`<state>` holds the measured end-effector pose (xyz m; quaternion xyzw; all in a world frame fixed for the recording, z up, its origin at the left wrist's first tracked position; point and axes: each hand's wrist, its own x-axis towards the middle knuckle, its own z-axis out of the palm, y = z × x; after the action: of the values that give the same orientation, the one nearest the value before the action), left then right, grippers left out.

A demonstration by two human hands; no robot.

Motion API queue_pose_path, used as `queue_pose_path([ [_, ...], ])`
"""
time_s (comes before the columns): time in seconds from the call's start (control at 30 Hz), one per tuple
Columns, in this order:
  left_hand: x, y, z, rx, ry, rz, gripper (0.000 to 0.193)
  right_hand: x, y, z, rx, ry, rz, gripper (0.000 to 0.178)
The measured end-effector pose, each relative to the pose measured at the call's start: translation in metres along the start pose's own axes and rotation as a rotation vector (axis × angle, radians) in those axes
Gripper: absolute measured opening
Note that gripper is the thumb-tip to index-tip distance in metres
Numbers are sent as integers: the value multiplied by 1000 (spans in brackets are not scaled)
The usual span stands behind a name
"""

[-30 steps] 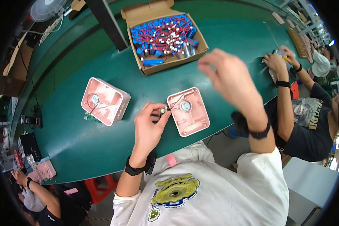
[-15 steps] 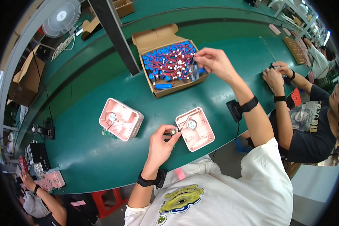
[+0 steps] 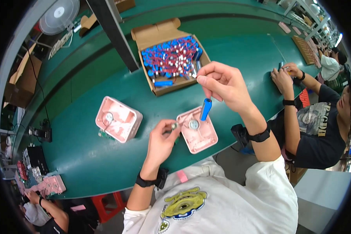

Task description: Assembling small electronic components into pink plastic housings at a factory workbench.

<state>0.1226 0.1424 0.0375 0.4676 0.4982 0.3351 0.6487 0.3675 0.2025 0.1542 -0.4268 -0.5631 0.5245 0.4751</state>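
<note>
blue battery point(image 3: 206, 109) hangs by lead point(image 3: 210, 100) under right hand point(image 3: 228, 86), above pink tray point(image 3: 202, 145). grip pinches lead near white plug point(image 3: 194, 76), likely why battery dangles free. left hand point(image 3: 159, 142) grip pinches small board point(image 3: 174, 126) beside tray's left rim, likely to keep it clear of tray's inside. open box point(image 3: 167, 90) of batteries point(image 3: 163, 83) sits past tray, probably for easy reach.
</note>
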Motion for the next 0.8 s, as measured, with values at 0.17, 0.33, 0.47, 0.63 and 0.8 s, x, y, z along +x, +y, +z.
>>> queue_pose_path([
  [0.17,6,-15,1,92,22,149,24,-23,10,20,-3,-40,-53,12],
  [0.33,3,-13,8,163,21,149,23,-20,8,24,46,-90,7,13],
  [0.47,2,-12,8,166,11,145,22,-25,33,22,22,-101,132,13],
  [0.63,5,-19,6,191,28,181,23,-38,47,20,-242,-32,82,11],
  [0.8,6,-19,11,188,70,145,22,-43,41,35,-615,-74,-43,9],
])
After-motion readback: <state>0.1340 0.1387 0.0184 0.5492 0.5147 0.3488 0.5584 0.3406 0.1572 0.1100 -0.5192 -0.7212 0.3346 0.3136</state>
